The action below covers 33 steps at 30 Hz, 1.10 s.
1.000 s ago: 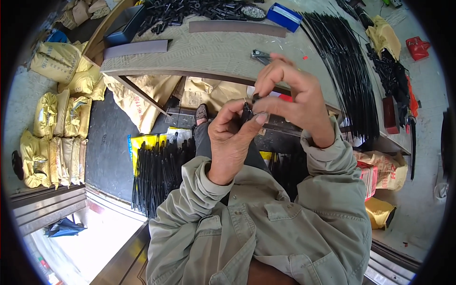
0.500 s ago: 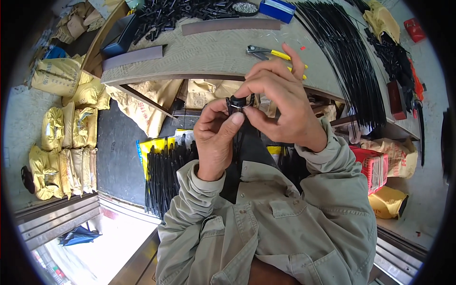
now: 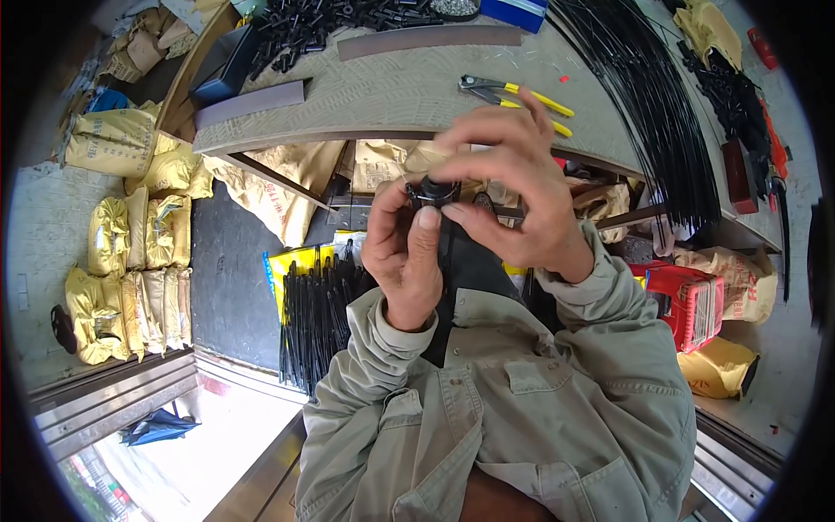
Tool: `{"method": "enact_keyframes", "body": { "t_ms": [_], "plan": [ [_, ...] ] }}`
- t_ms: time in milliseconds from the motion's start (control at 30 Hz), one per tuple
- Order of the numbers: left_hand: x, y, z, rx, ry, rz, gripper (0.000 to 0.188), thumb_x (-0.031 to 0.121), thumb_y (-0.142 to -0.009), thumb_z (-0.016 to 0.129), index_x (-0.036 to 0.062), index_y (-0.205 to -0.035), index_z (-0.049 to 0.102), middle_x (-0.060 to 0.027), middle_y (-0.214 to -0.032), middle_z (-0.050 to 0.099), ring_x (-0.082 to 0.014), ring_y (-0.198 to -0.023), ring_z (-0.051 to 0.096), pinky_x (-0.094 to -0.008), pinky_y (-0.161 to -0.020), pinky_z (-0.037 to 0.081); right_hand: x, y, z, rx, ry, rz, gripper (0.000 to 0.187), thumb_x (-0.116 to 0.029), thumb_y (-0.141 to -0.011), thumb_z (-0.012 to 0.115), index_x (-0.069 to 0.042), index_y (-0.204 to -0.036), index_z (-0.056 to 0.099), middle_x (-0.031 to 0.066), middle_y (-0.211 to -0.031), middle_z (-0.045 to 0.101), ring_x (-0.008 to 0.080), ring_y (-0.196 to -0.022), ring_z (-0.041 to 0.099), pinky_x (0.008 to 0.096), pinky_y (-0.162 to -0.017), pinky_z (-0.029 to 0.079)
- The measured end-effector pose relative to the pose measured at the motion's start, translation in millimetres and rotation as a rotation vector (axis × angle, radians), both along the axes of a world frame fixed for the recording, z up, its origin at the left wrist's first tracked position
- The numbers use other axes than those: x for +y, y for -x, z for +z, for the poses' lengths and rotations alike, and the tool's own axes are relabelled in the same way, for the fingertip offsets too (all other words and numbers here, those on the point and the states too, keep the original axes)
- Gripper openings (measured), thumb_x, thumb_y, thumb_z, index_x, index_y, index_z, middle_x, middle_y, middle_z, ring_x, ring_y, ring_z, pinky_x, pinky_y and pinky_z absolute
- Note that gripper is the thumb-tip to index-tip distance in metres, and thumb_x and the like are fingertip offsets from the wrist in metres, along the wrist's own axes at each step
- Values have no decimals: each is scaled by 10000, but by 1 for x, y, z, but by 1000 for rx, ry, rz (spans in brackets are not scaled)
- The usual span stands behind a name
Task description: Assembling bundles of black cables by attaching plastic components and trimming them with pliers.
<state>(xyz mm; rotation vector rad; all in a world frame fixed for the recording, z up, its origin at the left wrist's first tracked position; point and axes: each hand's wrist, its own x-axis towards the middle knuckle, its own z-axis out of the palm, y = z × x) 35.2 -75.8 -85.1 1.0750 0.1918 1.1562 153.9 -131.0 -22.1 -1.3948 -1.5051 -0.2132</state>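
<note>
In front of my chest, my left hand [image 3: 404,261] is closed around a small round black part [image 3: 435,190], its thumb pressed on the near side. A dark stem-like piece hangs below the part, half hidden by my hand. My right hand [image 3: 531,204] is at the part's right side, fingers stretched apart and blurred. Its thumb tip lies against or just beside the part, while the index finger reaches over the top; firm contact cannot be made out. On the bench [image 3: 383,100] beyond my hands lie yellow-handled pliers [image 3: 517,93].
Black rods [image 3: 648,104] spread over the bench's right side; small black parts [image 3: 322,22] pile at its far side. More rods [image 3: 313,317] stand by my left forearm. Sacks [image 3: 139,313] are stacked on the left. A red crate [image 3: 696,309] stands at the right.
My right fingers have lifted and spread from their pinch at the black part, swinging left over it. My left hand keeps its grip. The whole view has shifted slightly.
</note>
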Motion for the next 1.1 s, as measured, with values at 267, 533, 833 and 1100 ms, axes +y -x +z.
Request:
{"method": "enact_keyframes", "body": {
  "t_ms": [267, 533, 833, 1100],
  "plan": [
    [4, 9, 1, -62, 53, -43, 301, 138, -835, 601, -34, -1064, 509, -57, -956, 570, -102, -827, 523, -224, -755, 420, 2, 8, -48, 1232, 307, 667, 250, -58, -669, 735, 29, -848, 583, 56, -859, 571, 118, -835, 540, 218, -739, 422],
    [-2, 33, 8, -8, 25, 28, 269, 161, -833, 605, -33, -1000, 526, -44, -906, 561, -94, -797, 508, -223, -743, 407, -6, 28, -32, 849, 350, 543, 222, -64, -691, 736, 10, -775, 544, 18, -763, 539, 80, -723, 504, 217, -647, 410],
    [-3, 58, 14, 37, 16, -131, 272, 216, -873, 552, -16, -1006, 503, -63, -930, 540, -121, -822, 514, -255, -765, 413, -11, 40, -33, 668, 297, 579, 295, -151, -668, 776, -25, -744, 520, -10, -740, 527, 62, -682, 469, 224, -610, 395],
    [-1, 67, 11, 63, 13, -147, 290, 244, -860, 568, -13, -979, 506, -77, -907, 526, -152, -826, 516, -276, -774, 414, -7, 43, -29, 553, 354, 583, 353, -219, -630, 800, -19, -731, 527, 19, -666, 511, 69, -623, 467, 219, -560, 380]
  ]
}}
